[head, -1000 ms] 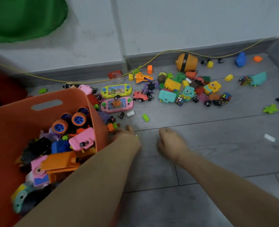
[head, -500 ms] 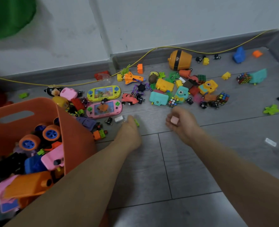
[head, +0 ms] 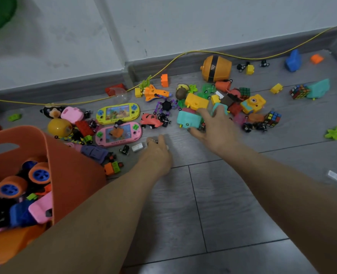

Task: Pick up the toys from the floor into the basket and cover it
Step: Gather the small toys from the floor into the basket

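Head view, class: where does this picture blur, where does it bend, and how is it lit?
Head view: the right hand is smeared by motion over the teal toy; the left hand is a little softer than the sharp pink handheld game; the wide lens bows the baseboard; light is dim and even, with a faint shadow beside the left hand and no glare.

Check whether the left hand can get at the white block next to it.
Probably yes. The left hand lies on the floor right beside the white block, fingers toward it, and nothing stands between them. A small black car sits just past the block, clear of the approach.
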`<state>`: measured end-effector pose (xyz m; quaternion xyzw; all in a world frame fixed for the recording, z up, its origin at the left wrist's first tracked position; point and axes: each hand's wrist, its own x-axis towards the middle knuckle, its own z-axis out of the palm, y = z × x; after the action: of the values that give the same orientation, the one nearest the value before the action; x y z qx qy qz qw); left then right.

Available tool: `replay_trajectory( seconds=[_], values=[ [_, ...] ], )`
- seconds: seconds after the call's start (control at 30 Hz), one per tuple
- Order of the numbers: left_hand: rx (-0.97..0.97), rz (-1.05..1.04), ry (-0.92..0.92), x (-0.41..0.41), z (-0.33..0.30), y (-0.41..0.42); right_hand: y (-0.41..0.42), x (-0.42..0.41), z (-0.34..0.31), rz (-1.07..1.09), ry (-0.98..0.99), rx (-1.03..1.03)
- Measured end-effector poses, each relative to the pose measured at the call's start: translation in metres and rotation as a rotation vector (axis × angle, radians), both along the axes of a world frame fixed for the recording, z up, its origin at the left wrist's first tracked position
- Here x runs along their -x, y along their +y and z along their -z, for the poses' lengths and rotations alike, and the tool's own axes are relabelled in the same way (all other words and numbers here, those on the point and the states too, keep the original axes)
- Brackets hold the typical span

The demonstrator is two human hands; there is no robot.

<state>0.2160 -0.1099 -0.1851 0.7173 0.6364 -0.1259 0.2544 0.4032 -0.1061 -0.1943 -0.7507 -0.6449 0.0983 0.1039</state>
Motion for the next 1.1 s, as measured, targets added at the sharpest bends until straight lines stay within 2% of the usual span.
replay_trajectory(
  seconds=[0.1,0.23,0.57,0.63,0.7,0.77,0.83,0.93,1.03,1.1],
  values=[
    [0.034,0.025,-0.009,0.005,0.003,0.004,0.005,0.007,0.003,-0.140,-0.159,0.002],
    [0.041,0.030,-0.081,0.012,0.005,0.008,0.011,0.020,0.001,-0.215,-0.245,0.001],
    [0.041,-0.043,-0.159,0.019,0.004,0.016,0.011,0.028,0.007,-0.193,0.001,0.091],
    [0.004,-0.144,-0.248,0.019,0.003,0.018,0.006,0.026,0.007,-0.278,0.061,0.115],
    [0.012,-0.334,-0.402,0.016,-0.001,0.022,-0.004,0.025,0.009,-0.334,0.098,0.131],
    [0.023,-0.558,-0.591,0.013,-0.008,0.028,-0.015,0.023,0.011,-0.335,0.132,0.120],
    [-0.038,-0.633,-0.664,0.011,-0.016,0.034,-0.026,0.018,0.013,-0.321,0.142,0.103],
    [-0.172,-0.394,-0.566,0.006,-0.025,0.039,-0.036,0.007,0.011,-0.281,0.113,0.058],
    [-0.231,-0.052,-0.423,-0.009,-0.027,0.039,-0.038,-0.007,0.006,-0.213,0.114,0.004],
    [-0.252,0.081,-0.348,-0.021,-0.026,0.039,-0.036,-0.017,0.002,-0.140,0.138,-0.063]
  ],
)
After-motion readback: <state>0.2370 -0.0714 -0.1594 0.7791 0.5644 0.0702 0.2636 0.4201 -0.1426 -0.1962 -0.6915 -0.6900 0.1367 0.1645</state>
